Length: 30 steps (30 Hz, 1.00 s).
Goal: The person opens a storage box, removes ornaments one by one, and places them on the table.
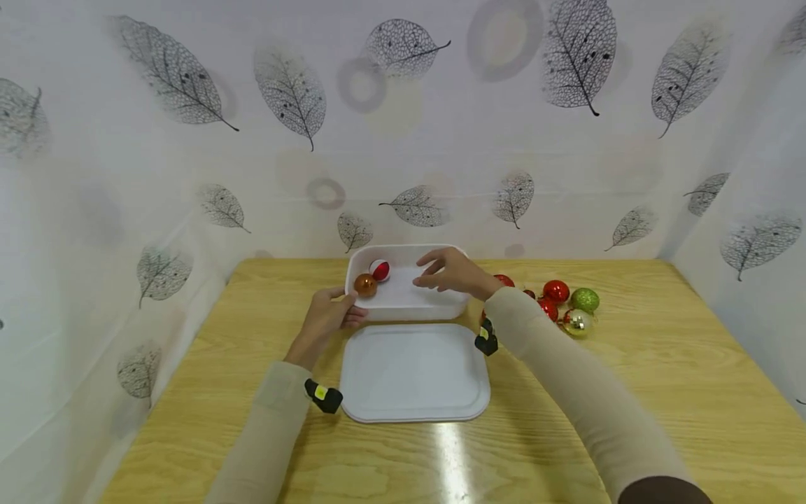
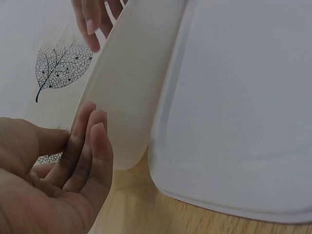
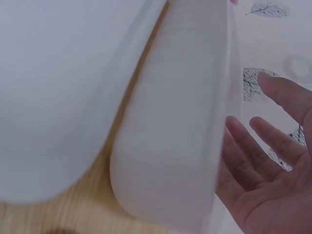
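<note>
A white plastic box [image 1: 409,308] stands toward the back of the table. Inside, at its left end, lie a copper-coloured bauble [image 1: 365,285] and a red-and-white bauble [image 1: 380,270]. My left hand [image 1: 329,311] holds the box's front left corner; in the left wrist view its thumb is at the rim and the fingers [image 2: 100,146] lie along the outer wall. Over the right part of the box hovers my right hand [image 1: 455,271], fingers loosely bent and spread, with nothing in them. The right wrist view shows its palm [image 3: 273,204] beyond the box wall.
A white lid [image 1: 415,372] lies flat in front of the box. Right of the box are several baubles: red ones [image 1: 556,291], a glittery green one [image 1: 585,300] and a gold one [image 1: 576,323], partly hidden by my right sleeve. A leaf-patterned curtain [image 1: 415,154] hangs behind the table.
</note>
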Tool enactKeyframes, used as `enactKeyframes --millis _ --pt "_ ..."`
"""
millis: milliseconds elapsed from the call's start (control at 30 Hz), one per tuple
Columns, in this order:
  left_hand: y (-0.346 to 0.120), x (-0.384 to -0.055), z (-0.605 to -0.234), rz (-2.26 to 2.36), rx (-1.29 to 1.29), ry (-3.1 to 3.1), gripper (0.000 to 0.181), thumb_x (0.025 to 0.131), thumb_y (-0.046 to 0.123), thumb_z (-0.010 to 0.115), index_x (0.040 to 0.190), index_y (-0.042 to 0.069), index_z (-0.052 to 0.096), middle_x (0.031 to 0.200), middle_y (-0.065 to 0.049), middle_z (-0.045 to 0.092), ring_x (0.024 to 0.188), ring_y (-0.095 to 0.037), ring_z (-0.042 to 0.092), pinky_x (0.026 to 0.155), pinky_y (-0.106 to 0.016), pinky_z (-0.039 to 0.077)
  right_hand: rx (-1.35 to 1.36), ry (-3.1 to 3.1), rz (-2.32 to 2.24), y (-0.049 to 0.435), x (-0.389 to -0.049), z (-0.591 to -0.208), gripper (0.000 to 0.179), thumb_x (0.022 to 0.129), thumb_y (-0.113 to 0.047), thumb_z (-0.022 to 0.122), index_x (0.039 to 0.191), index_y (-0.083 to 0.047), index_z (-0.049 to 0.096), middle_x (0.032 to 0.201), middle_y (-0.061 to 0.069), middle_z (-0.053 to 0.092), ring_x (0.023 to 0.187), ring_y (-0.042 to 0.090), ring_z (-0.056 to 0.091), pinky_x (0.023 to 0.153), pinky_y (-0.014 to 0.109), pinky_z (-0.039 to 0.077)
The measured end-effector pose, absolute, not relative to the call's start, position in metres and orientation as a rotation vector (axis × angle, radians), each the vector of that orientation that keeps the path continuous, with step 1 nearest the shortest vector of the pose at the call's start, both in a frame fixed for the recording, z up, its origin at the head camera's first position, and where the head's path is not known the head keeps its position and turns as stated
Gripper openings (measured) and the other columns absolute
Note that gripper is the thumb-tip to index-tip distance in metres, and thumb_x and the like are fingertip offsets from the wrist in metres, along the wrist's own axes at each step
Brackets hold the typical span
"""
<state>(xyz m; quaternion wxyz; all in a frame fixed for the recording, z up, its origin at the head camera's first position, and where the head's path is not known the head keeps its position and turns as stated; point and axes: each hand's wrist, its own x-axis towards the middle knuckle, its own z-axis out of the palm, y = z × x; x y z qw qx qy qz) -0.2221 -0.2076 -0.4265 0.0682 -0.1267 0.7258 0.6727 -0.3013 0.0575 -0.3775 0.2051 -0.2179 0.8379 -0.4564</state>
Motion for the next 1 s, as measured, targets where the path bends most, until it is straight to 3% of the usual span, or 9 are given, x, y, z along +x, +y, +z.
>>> enactKeyframes --millis 333,733,1000 --pt "-0.208 -0.221 -0.425 2.015 -0.389 2.191 0.044 0.107 0.014 0.052 0.144 -0.009 0.047 0.08 -0.013 0.073 0.066 -0.015 0.071 0.065 -0.025 0.062 -0.636 2.36 -1.188 0.018 -0.305 -0.397 0.053 0.093 -0.019 0.076 0.137 0.004 0.057 0.12 0.023 0.069 0.097 0.03 0.071 0.081 0.039 0.063" --pt "-0.208 -0.222 -0.424 2.041 -0.362 2.165 0.044 0.108 0.013 0.051 0.144 -0.01 0.046 0.077 -0.011 0.073 0.065 -0.015 0.071 0.062 -0.023 0.062 -0.668 2.294 -1.256 -0.015 -0.303 -0.41 0.052 0.091 -0.01 0.076 0.136 0.006 0.056 0.111 0.025 0.071 0.087 0.034 0.072 0.072 0.033 0.063" --pt "-0.209 -0.224 -0.427 2.065 -0.358 2.151 0.043 0.107 0.012 0.051 0.143 -0.011 0.046 0.075 -0.011 0.072 0.064 -0.014 0.07 0.062 -0.024 0.062 -0.616 2.289 -1.282 -0.028 -0.308 -0.417 0.053 0.09 -0.012 0.078 0.135 0.005 0.056 0.11 0.022 0.071 0.073 0.02 0.068 0.065 0.026 0.059"
